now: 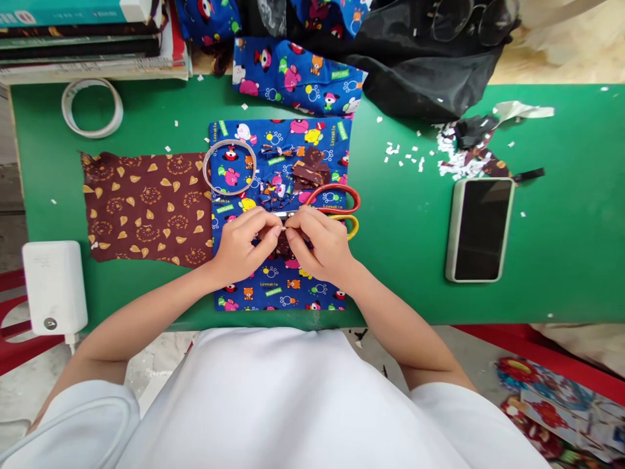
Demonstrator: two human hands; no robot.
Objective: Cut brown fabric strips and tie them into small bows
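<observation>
My left hand (248, 242) and my right hand (319, 242) meet over a blue cartoon-print cloth (283, 301). Thumb and forefinger of each are pinched together at a tiny pale piece too small to name. Just beyond the fingers lie scissors (347, 191) with red and yellow handles, their blades partly hidden by my hands. Small blue fabric bows (276, 192) and brown cloth pieces (310, 170) rest on the blue cloth. A thin tape ring (206, 167) lies at its left side. Some dark brown material shows below my fingertips, mostly covered.
Left are a brown leaf-print cloth (149, 208), a tape roll (68, 107), a white power bank (55, 286) and stacked books (83, 49). A phone (481, 229) and white paper scraps (452, 153) lie right. Folded blue cloth (297, 77) and a black bag (430, 78) sit behind.
</observation>
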